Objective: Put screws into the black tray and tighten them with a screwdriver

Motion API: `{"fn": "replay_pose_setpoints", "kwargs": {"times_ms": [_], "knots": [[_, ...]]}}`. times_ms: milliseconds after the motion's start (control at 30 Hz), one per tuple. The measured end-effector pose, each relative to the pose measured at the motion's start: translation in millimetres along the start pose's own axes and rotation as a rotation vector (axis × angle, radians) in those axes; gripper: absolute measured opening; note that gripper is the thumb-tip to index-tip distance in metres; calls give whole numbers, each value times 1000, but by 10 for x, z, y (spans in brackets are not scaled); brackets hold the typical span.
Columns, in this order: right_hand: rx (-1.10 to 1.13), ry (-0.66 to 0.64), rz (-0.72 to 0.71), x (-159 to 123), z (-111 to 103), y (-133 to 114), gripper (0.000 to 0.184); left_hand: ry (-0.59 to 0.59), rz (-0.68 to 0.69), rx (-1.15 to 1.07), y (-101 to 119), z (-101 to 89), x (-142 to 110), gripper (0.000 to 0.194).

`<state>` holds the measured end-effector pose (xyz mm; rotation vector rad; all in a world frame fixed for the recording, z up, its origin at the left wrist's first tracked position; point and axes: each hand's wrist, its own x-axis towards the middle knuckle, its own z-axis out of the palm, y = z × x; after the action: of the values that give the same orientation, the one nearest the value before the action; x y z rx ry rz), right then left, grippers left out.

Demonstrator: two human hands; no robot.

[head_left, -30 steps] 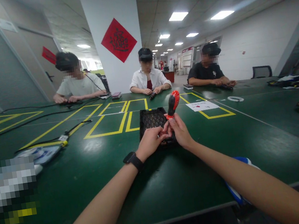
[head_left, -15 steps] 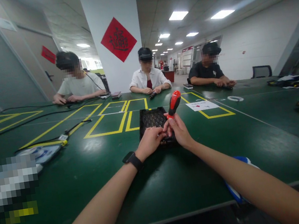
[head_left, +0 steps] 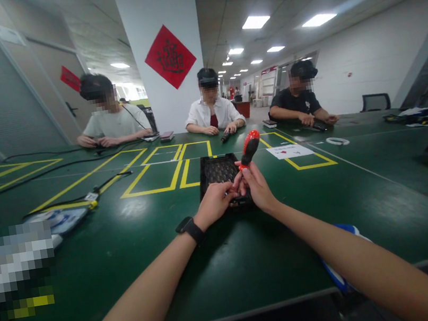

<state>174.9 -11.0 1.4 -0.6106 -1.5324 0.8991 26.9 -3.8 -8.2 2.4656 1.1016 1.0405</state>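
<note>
A screwdriver (head_left: 250,148) with a red and black handle leans up and to the right, handle end highest. My right hand (head_left: 258,186) is closed around its lower part, just below the handle. Beside it, my left hand (head_left: 217,203) is closed in a pinch close to the screwdriver's lower end; what its fingertips hold is hidden. Both hands are over the near part of a black tray (head_left: 202,175) with a patterned, pocketed floor. The screwdriver's tip is out of sight behind the fingers. A black watch is on my left wrist.
The green table (head_left: 231,276) carries yellow tape outlines. A white paper (head_left: 290,152) and a white ring (head_left: 337,141) lie to the right. Black cables and a bag (head_left: 58,221) lie left. A blue and white object (head_left: 337,273) is under my right forearm. Several people sit around.
The screwdriver's handle has turned: its red and black sides show differently. My hands and the tray have stayed in place. Across the table, the middle person's hand has shifted slightly.
</note>
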Motion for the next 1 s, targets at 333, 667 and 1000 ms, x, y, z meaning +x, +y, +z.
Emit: {"fn": "replay_pose_setpoints", "kwargs": {"times_ms": [333, 667, 1000], "knots": [[3, 58, -36, -8, 35, -44, 31, 72, 91, 240, 126, -31, -41, 15], [45, 156, -51, 85, -6, -169, 33, 264, -64, 628, 301, -306, -21, 36], [-567, 372, 137, 267, -263, 52, 59, 148, -833, 516, -696, -473, -216, 35]]}}
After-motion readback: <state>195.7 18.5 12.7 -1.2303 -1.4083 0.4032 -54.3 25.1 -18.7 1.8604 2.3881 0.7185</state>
